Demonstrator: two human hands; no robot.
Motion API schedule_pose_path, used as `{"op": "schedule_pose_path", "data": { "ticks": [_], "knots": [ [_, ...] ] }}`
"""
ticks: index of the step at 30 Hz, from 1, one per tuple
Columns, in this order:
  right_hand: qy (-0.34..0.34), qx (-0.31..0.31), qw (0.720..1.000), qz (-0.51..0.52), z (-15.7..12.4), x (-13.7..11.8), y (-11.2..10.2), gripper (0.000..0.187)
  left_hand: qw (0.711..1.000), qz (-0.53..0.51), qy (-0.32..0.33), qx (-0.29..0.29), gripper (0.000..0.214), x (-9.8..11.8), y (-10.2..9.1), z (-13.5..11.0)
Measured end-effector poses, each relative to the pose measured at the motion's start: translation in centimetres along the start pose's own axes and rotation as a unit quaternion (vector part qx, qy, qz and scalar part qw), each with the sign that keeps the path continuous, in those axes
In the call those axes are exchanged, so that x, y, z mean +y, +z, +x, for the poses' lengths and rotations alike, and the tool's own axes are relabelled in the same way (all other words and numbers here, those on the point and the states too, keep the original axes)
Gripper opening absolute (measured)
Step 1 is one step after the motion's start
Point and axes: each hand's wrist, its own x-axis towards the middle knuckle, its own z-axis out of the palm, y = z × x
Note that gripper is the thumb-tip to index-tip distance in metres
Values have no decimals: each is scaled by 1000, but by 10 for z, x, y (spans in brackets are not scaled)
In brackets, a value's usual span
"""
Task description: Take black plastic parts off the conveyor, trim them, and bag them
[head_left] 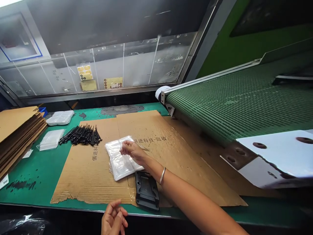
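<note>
Our right hand pinching clear plastic bag on cardboard sheet; left hand open, empty, at counter front edge

the clear plastic bag is thin, glossy and creased; the corrugated cardboard sheet is matt and rough, torn along its edge; the black plastic plate has a dull finish; the metal bangle shines; the green bench mat is smooth but scuffed
</note>
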Motion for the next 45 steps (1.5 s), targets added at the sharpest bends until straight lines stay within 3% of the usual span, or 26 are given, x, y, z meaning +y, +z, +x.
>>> {"op": "schedule_pose_path", "data": {
  "ticks": [3, 4, 6, 8, 10, 13, 16, 20, 24, 28, 32, 37, 41, 45],
  "knots": [
    [13, -50, 996, 78, -29, -18, 20, 43, 969, 55, 211, 115, 50, 17, 6, 3],
    [28, -84, 992, 95, -42, -22, 30, 44, 953, 78, 265, 122, 62, 24, 8, 5],
    [66, -166, 975, 133, -69, -24, 48, 43, 938, 136, 314, 62, 81, 38, 8, 7],
    [100, -202, 955, 192, -91, -22, 62, 42, 933, 213, 289, -31, 83, 48, 6, 9],
    [123, -154, 951, 240, -106, -18, 68, 43, 929, 271, 236, -88, 60, 53, 4, 10],
    [147, -67, 948, 275, -120, -9, 62, 50, 927, 301, 199, -101, 23, 54, 1, 9],
    [161, -85, 948, 262, -134, -2, 50, 54, 914, 331, 223, -74, 13, 54, -1, 7],
    [174, -116, 960, 186, -150, 6, 37, 41, 899, 365, 216, -111, 17, 61, -4, 6],
    [190, -122, 958, 179, -157, 11, 32, 43, 892, 385, 181, -152, 29, 65, -7, 5],
    [157, -90, 973, 144, -161, 11, 34, 50, 899, 374, 158, -160, 34, 63, -11, 5],
    [141, -69, 975, 158, -165, 8, 35, 52, 907, 350, 169, -163, 34, 62, -11, 5],
    [163, -114, 976, 93, -170, 6, 30, 48, 898, 354, 184, -185, 34, 68, -11, 5],
    [125, -82, 988, -30, -174, 3, 28, 52, 878, 385, 186, -217, 36, 67, -10, 6],
    [51, -64, 996, -38, -175, -3, 28, 53, 869, 378, 243, -207, 29, 67, -6, 9]
  ]
}}
